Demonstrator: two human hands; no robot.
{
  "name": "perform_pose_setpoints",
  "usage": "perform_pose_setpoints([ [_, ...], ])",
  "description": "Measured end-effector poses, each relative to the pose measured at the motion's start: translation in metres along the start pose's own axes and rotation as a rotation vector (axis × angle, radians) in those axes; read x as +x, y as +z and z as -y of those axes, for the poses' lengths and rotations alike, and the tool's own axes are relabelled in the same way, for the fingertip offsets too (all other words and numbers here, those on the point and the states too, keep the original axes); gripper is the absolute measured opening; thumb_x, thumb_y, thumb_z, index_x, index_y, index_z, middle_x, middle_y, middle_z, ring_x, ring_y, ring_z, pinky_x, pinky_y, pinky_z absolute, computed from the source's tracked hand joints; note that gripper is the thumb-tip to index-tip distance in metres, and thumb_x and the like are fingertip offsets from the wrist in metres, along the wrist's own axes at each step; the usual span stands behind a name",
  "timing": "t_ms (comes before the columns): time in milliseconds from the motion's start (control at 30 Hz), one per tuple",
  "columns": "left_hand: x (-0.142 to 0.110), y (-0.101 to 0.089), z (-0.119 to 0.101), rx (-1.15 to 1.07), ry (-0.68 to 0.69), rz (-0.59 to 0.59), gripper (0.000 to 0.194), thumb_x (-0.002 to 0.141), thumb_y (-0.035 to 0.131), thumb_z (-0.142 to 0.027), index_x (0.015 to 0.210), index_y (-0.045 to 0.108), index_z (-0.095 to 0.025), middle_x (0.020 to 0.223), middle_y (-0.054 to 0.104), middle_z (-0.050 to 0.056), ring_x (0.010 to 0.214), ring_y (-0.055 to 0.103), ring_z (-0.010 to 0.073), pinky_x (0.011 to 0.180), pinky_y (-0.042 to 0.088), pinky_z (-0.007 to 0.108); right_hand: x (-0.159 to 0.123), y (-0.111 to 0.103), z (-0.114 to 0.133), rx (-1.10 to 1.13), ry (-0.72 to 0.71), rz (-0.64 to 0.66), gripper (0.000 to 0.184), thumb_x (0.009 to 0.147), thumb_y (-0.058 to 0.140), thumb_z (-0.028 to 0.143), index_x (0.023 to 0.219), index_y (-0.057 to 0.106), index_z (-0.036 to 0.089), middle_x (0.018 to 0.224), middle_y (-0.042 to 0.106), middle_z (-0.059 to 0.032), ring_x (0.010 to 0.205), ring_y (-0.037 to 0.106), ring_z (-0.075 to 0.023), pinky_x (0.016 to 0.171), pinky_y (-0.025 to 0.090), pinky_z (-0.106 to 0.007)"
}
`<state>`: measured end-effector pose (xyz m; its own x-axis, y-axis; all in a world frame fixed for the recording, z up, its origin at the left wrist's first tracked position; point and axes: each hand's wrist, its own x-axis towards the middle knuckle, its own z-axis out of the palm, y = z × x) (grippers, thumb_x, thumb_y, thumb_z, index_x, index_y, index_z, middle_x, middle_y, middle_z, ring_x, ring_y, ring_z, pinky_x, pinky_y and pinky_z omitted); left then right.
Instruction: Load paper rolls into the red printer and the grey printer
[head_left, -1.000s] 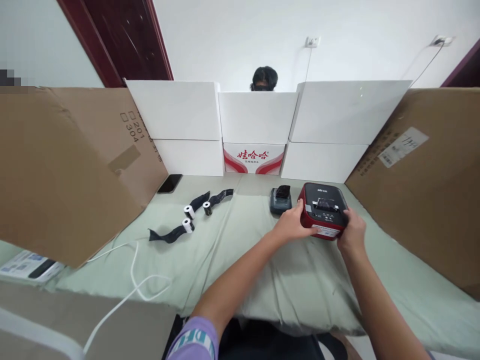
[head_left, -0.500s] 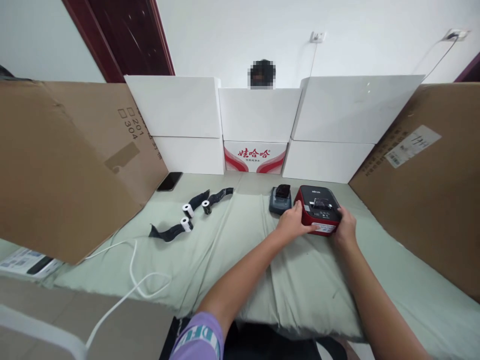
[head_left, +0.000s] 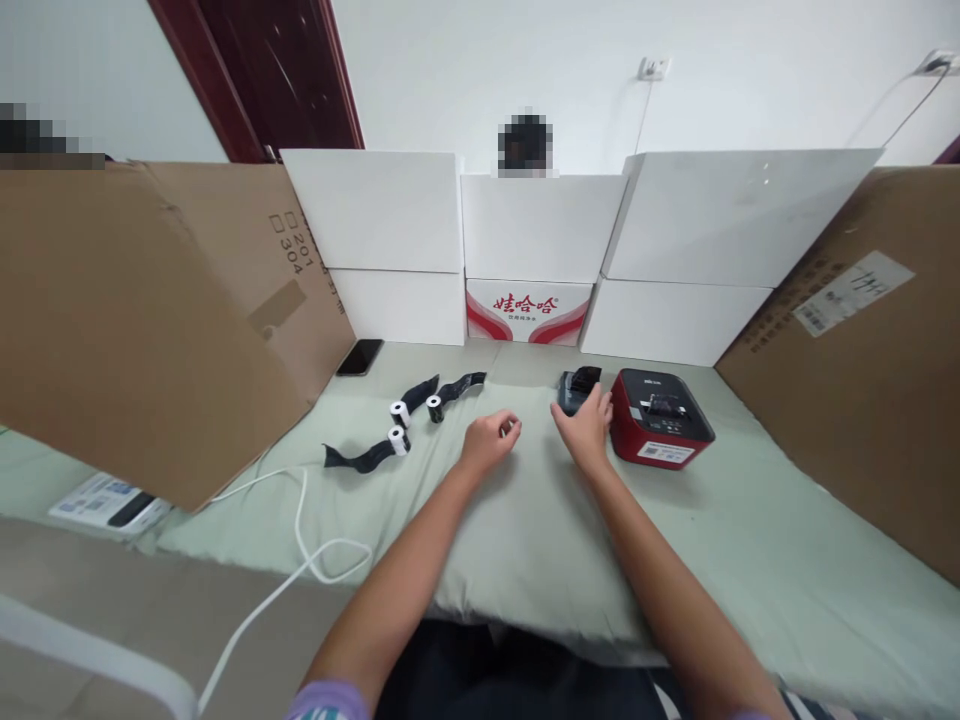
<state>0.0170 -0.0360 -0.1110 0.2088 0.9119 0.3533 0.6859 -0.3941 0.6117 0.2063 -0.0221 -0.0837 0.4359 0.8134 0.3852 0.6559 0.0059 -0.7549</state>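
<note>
My right hand (head_left: 585, 428) reaches over the near side of a small dark grey device (head_left: 570, 392) with a black strip on top. Its thumb and fingers are spread around the device's near end; whether they touch it I cannot tell. Just right of those fingers stands a red and black box-shaped device (head_left: 663, 418) with a white label on its front, looking like a label printer. Further left, my left hand (head_left: 489, 442) hovers low over the cloth, fingers curled in, with nothing visible in it. Several small white rolls (head_left: 400, 440) with black strips trailing from them lie left of it.
A phone (head_left: 360, 357) lies at the back left. White boxes (head_left: 540, 230) form a wall behind, with brown cardboard (head_left: 172, 320) at the left and more cardboard (head_left: 840, 380) at the right. A white cable (head_left: 301, 520) loops over the front left edge. Behind the boxes is a person's head.
Both hands have let go of the red and black device. My left hand has moved left, away from it; my right hand has crossed over to the small grey device.
</note>
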Motion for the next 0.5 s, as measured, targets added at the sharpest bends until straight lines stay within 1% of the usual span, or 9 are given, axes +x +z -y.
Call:
perform_pose_setpoints([
  [33, 0.003, -0.003, 0.005, -0.019, -0.019, -0.045, 0.02, 0.091, 0.055, -0.033, 0.088, 0.071, -0.022, 0.072, 0.07, -0.001, 0.066, 0.061, 0.0125, 0.068, 0.042, 0.025, 0.005, 0.015, -0.003, -0.04, 0.087, 0.01, 0.092, 0.068, 0.071, 0.043, 0.147, 0.037, 0.009, 0.152, 0.037, -0.0297, 0.139, 0.036, -0.0473, 0.111, 0.031, -0.061],
  [67, 0.006, -0.006, 0.008, -0.035, -0.036, -0.088, 0.02, 0.091, 0.055, -0.033, 0.087, 0.07, -0.022, 0.07, 0.069, -0.001, 0.065, 0.06, 0.012, 0.067, 0.041, 0.024, 0.01, 0.027, -0.006, -0.073, 0.146, 0.002, 0.096, 0.068, 0.071, 0.043, 0.149, 0.034, 0.009, 0.154, 0.034, -0.0303, 0.139, 0.035, -0.0495, 0.11, 0.031, -0.062],
  [100, 0.009, -0.007, 0.01, -0.047, -0.052, -0.124, 0.02, 0.091, 0.055, -0.033, 0.087, 0.07, -0.021, 0.069, 0.067, -0.002, 0.064, 0.059, 0.0117, 0.067, 0.041, 0.024, 0.014, 0.035, -0.01, -0.104, 0.181, -0.02, 0.098, 0.068, 0.07, 0.042, 0.151, 0.032, 0.008, 0.154, 0.033, -0.0305, 0.137, 0.037, -0.0507, 0.108, 0.032, -0.063],
  [167, 0.014, -0.008, 0.011, -0.061, -0.081, -0.164, 0.019, 0.091, 0.055, -0.033, 0.086, 0.07, -0.021, 0.067, 0.067, -0.002, 0.064, 0.059, 0.0119, 0.066, 0.04, 0.024, 0.018, 0.042, -0.014, -0.152, 0.181, -0.071, 0.099, 0.068, 0.069, 0.041, 0.152, 0.029, 0.008, 0.15, 0.038, -0.0305, 0.131, 0.041, -0.0506, 0.105, 0.034, -0.063],
  [233, 0.017, -0.008, 0.013, -0.065, -0.121, -0.18, 0.019, 0.09, 0.056, -0.033, 0.087, 0.07, -0.022, 0.069, 0.068, -0.002, 0.066, 0.061, 0.0129, 0.067, 0.042, 0.024, 0.013, 0.04, -0.015, -0.167, 0.128, -0.089, 0.101, 0.067, 0.069, 0.04, 0.153, 0.028, 0.006, 0.143, 0.046, -0.0301, 0.127, 0.044, -0.0485, 0.104, 0.035, -0.062],
  [333, 0.021, -0.007, 0.016, -0.113, -0.213, -0.175, 0.024, 0.092, 0.054, -0.036, 0.098, 0.072, -0.021, 0.082, 0.075, 0.003, 0.076, 0.067, 0.016, 0.075, 0.047, 0.026, -0.012, 0.035, -0.007, -0.126, -0.015, -0.035, 0.105, 0.066, 0.07, 0.044, 0.153, 0.026, 0.006, 0.138, 0.05, -0.0273, 0.125, 0.045, -0.0438, 0.106, 0.035, -0.059],
  [400, 0.023, -0.007, 0.019, -0.159, -0.277, -0.119, 0.033, 0.094, 0.051, -0.038, 0.113, 0.071, -0.02, 0.102, 0.077, 0.008, 0.095, 0.07, 0.0196, 0.088, 0.05, 0.03, -0.034, 0.032, 0.001, -0.098, -0.11, 0.026, 0.106, 0.067, 0.071, 0.048, 0.153, 0.025, 0.008, 0.136, 0.051, -0.025, 0.124, 0.045, -0.0407, 0.106, 0.036, -0.056],
  [433, 0.024, -0.008, 0.02, -0.165, -0.299, -0.075, 0.037, 0.096, 0.049, -0.039, 0.12, 0.069, -0.02, 0.114, 0.076, 0.009, 0.108, 0.069, 0.0214, 0.098, 0.048, 0.032, -0.045, 0.031, 0.006, -0.089, -0.141, 0.06, 0.106, 0.067, 0.071, 0.049, 0.154, 0.025, 0.009, 0.135, 0.051, -0.0239, 0.123, 0.045, -0.0396, 0.105, 0.037, -0.056],
  [500, 0.026, -0.008, 0.021, -0.137, -0.323, 0.02, 0.042, 0.098, 0.043, -0.039, 0.13, 0.065, -0.022, 0.133, 0.068, 0.009, 0.129, 0.059, 0.0232, 0.115, 0.036, 0.04, -0.063, 0.03, 0.016, -0.083, -0.172, 0.118, 0.105, 0.068, 0.072, 0.05, 0.153, 0.026, 0.012, 0.132, 0.052, -0.0218, 0.121, 0.045, -0.0383, 0.103, 0.039, -0.054],
])
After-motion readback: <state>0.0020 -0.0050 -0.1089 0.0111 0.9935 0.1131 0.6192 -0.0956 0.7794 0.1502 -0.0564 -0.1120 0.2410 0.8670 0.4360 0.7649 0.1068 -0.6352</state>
